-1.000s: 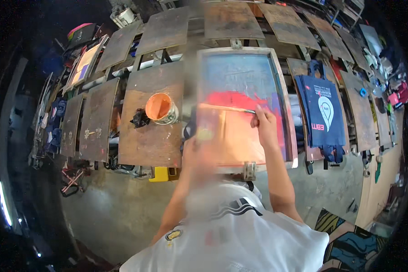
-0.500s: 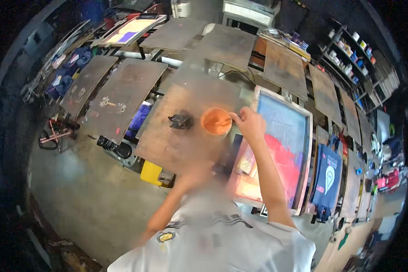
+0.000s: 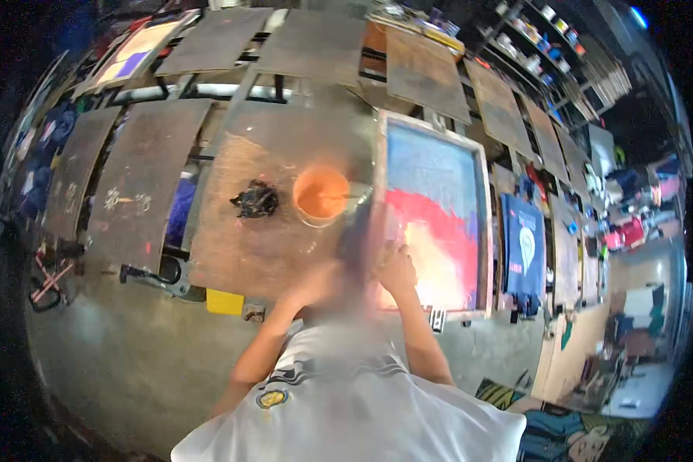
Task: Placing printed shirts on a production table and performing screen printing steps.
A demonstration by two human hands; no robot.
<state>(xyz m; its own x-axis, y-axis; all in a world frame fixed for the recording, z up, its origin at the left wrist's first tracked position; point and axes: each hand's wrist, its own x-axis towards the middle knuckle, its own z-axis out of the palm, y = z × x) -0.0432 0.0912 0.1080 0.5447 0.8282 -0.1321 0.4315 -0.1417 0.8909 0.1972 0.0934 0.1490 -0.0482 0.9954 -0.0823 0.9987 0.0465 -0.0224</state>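
The right hand (image 3: 398, 269) is over the near left part of a flat, pale wooden frame (image 3: 484, 231) with a thin blue screen (image 3: 431, 158) stretched inside it. Its fingers are bent in, and they may be round something small, but it is too blurry there and I cannot tell. The left hand (image 3: 317, 285) is to the left of those fingers, low by the near edge of a flat, brown wooden board (image 3: 227, 258). A big smudge hides its fingertips, so I cannot tell if they are wide, narrow or holding a thing. The job looks partly done to me. Just past the right fingers and to their right, bright red colour (image 3: 450, 231) covers a wide, messy patch of the screen. Close beside those fingers, the near part is a shiny yellow-orange. Farther away from them, the top part is mostly blue, with no red or orange on it. So the near side has its colour, and the far side does not, though I cannot tell if it needs any. Up and to the left of the right fingers sits a round tub with orange paint (image 3: 321, 192), so there seems to be plenty left to use. Left of the tub, away from both hands, lies a crumpled black plastic bag (image 3: 256, 199). Well to the right of the right fingers, a dark blue cloth bag (image 3: 523, 250) already has a white picture on it.
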